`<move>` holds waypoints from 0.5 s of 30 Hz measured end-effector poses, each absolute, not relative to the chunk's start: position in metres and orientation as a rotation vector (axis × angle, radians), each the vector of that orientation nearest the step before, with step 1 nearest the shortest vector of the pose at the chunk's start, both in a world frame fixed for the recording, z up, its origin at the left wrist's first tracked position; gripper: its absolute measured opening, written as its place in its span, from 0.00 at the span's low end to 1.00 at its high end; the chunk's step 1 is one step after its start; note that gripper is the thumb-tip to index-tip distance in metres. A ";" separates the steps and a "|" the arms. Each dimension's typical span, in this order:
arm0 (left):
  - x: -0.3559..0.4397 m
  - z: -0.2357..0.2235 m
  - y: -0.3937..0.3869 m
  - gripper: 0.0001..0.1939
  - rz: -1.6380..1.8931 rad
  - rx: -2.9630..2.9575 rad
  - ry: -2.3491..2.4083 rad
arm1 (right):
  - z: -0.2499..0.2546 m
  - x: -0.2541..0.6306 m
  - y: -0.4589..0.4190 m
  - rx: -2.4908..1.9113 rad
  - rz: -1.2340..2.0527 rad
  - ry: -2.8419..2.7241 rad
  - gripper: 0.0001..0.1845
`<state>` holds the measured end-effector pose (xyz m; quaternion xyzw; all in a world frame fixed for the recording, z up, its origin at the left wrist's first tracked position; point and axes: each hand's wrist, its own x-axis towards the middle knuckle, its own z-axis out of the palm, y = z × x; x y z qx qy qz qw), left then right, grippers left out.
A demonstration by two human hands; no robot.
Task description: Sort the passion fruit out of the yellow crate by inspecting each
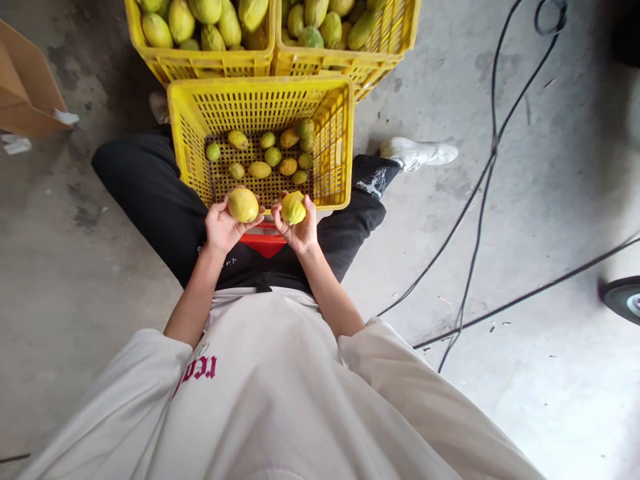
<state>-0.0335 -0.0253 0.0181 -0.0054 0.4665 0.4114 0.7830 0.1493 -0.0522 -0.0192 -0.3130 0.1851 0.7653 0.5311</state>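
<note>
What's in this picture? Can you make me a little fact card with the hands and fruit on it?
Left grip: holding a round yellow fruit
Right grip: holding a ridged yellow-green fruit
Near crate: yellow, between the knees, green and yellow fruits spread on its bottom
Beyond it: two fuller yellow crates, side by side
Floor: grey, black cables on the right

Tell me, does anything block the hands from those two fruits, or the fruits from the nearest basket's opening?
Nothing visible does. The left hand holds a round fruit, the right hand a lumpier fruit. The nearest basket is open on top; the hands' exact height is hard to tell.
</note>
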 end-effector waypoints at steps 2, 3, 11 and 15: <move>-0.034 0.015 -0.025 0.23 0.913 -0.013 1.028 | -0.019 0.150 -0.051 -0.753 1.851 0.471 0.07; -0.034 0.014 -0.025 0.22 0.921 -0.009 1.044 | -0.019 0.149 -0.051 -0.752 1.860 0.469 0.05; -0.034 0.016 -0.025 0.23 0.916 0.049 1.070 | -0.008 0.147 -0.051 -0.747 1.864 0.304 0.11; -0.033 0.016 -0.024 0.24 0.924 -0.010 1.064 | -0.008 0.147 -0.052 -0.738 1.857 0.332 0.16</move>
